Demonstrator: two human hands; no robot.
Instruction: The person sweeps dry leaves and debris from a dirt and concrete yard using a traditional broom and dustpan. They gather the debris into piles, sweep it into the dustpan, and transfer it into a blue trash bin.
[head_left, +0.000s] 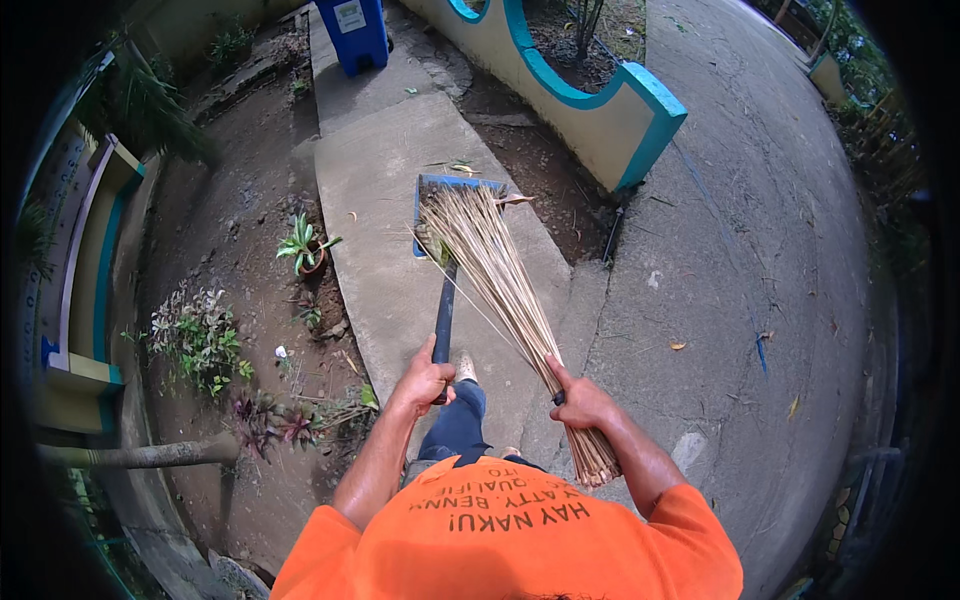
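My left hand (425, 381) grips the dark handle of a long-handled blue dustpan (417, 225), which rests on the concrete path in front of me. Dark debris and a yellow-green leaf lie in the pan. My right hand (586, 403) is closed around the bound upper part of a stick broom (506, 277). The broom's spread bristle tips lie over the pan and hide much of it. A dry brown leaf (515, 199) is at the pan's right edge, and a yellowish leaf (465, 169) lies on the path just beyond the pan.
A blue wheeled bin (352, 37) stands farther up the path. To the right, a low cream wall with teal trim (634, 127) ends beside a paved road (742, 300). A potted plant (304, 247), leafy shrubs (196, 337) and a trunk or pole (150, 454) are on the left.
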